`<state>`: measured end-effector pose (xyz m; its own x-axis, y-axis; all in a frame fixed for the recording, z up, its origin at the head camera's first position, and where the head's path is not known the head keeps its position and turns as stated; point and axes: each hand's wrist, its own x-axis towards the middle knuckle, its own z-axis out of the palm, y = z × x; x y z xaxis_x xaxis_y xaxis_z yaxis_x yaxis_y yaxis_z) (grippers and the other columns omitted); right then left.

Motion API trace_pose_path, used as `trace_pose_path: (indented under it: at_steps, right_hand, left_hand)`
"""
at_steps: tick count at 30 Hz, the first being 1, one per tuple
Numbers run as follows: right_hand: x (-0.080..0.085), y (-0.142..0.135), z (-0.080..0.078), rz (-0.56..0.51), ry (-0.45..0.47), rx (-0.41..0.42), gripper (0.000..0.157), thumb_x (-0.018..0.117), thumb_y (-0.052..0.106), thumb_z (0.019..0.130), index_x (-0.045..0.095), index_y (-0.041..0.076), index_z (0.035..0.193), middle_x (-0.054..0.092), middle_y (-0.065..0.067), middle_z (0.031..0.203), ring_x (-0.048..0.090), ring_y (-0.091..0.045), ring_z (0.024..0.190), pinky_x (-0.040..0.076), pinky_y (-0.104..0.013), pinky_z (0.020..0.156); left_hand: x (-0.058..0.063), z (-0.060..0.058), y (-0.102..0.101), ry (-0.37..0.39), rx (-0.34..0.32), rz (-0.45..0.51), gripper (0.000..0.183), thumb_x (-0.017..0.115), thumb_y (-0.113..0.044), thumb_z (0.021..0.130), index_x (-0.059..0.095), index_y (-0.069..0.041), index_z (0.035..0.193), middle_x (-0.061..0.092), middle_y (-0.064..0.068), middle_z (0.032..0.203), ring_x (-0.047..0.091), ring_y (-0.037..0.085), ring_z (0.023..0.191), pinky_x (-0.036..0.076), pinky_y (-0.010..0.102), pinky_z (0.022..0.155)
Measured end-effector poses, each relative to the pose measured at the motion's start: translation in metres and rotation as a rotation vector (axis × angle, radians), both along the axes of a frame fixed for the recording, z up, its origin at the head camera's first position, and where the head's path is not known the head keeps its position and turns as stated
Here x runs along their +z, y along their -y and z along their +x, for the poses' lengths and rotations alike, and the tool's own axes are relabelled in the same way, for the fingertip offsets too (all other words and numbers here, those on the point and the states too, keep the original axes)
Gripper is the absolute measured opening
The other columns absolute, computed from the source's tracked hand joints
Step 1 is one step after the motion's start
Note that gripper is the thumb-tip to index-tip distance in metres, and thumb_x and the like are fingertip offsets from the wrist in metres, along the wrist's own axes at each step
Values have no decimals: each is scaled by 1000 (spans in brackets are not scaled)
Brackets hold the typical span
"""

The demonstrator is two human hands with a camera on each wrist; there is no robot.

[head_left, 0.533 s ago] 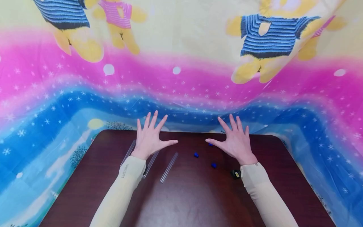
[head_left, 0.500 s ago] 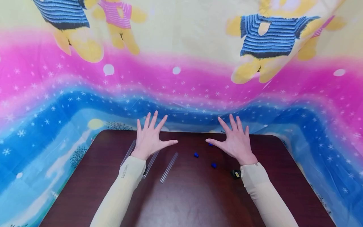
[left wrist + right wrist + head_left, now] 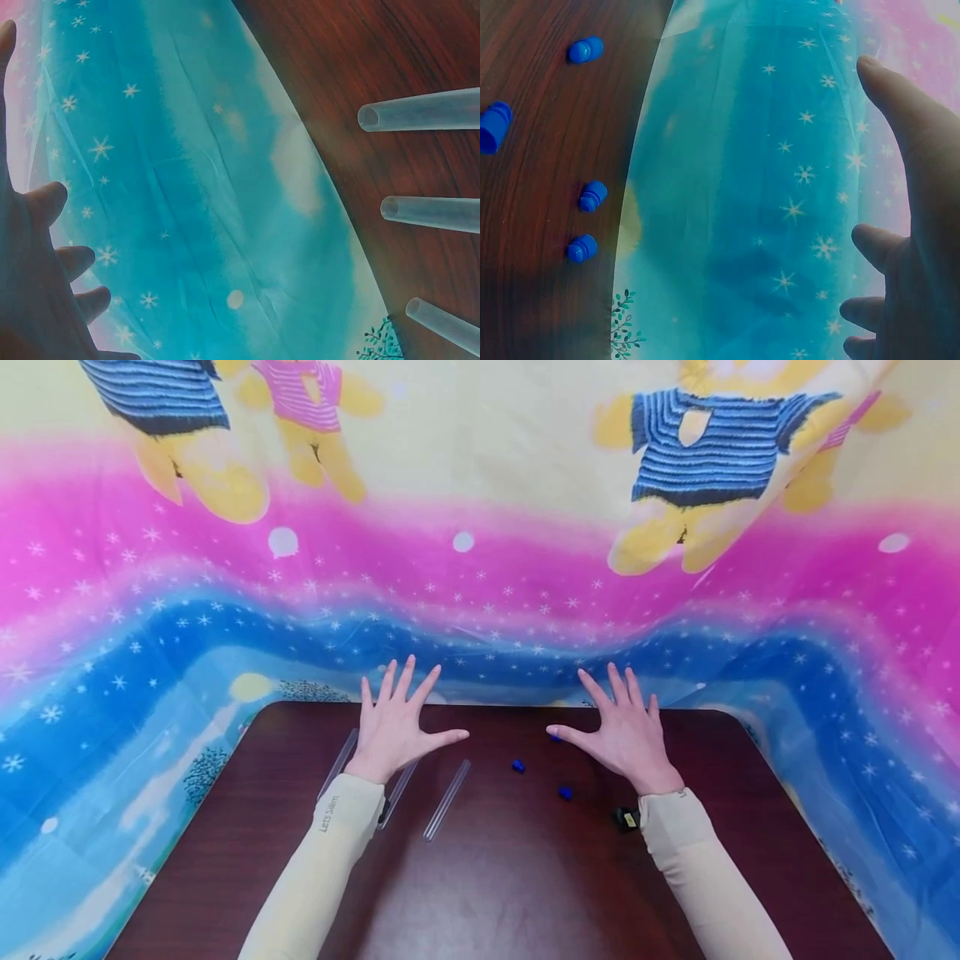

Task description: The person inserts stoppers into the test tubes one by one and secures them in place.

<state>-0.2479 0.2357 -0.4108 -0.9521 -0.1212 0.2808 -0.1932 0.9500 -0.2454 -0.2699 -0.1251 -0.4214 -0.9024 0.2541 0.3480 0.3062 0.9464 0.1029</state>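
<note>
My left hand (image 3: 393,731) is held over the far left of the table, fingers spread wide and holding nothing. Below and around it lie three clear plastic tubes: one right of the wrist (image 3: 447,802), another partly hidden by the hand and cuff, the third at the left. Their round ends show in the left wrist view, the nearest tube (image 3: 427,110) with an open mouth. My right hand (image 3: 630,739), likewise spread and holding nothing, hovers at the far right. Several small blue caps (image 3: 566,793) lie left of it, one partly behind its thumb; the right wrist view shows another cap (image 3: 495,127) at its edge.
A dark red-brown wooden table (image 3: 487,893) with rounded far corners carries the tubes and caps. Behind and beside it hangs a printed cloth (image 3: 480,568) with bears and snowflakes. A small black device (image 3: 626,819) sits at the right cuff; cream sleeves cover both arms.
The head view has shifted slightly, so the table and cloth sit a little higher in it. Both hands stay spread in nearly the same place; tubes and caps lie as before.
</note>
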Motion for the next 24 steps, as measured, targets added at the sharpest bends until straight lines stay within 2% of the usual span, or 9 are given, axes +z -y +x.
trace_pose_path:
  at_steps: [11, 17, 24]
  right_hand:
    - [-6, -1, -1, -4, 5, 12, 107, 53, 89, 76, 23, 35, 163, 13, -17, 167, 1, -40, 153, 10, -74, 109]
    - [-9, 0, -2, -14, 23, 25, 106, 54, 88, 77, 26, 33, 163, 16, -17, 167, 5, -40, 152, 13, -73, 109]
    - [-12, 1, -3, -26, 6, 30, 106, 60, 85, 77, 38, 22, 159, 26, -18, 164, 21, -42, 149, 29, -71, 105]
  left_hand:
    - [-4, 2, 1, 26, -8, -1, 109, 43, -94, 76, 20, -34, 164, 11, 9, 169, 4, 39, 153, -1, 69, 113]
    - [-10, 1, 1, 49, -13, 15, 110, 43, -95, 75, 21, -33, 164, 14, 9, 169, 6, 38, 153, -3, 68, 113]
    - [-14, 1, 3, 73, -10, -2, 112, 35, -98, 74, 19, -34, 164, 15, 10, 169, 3, 37, 154, -2, 67, 114]
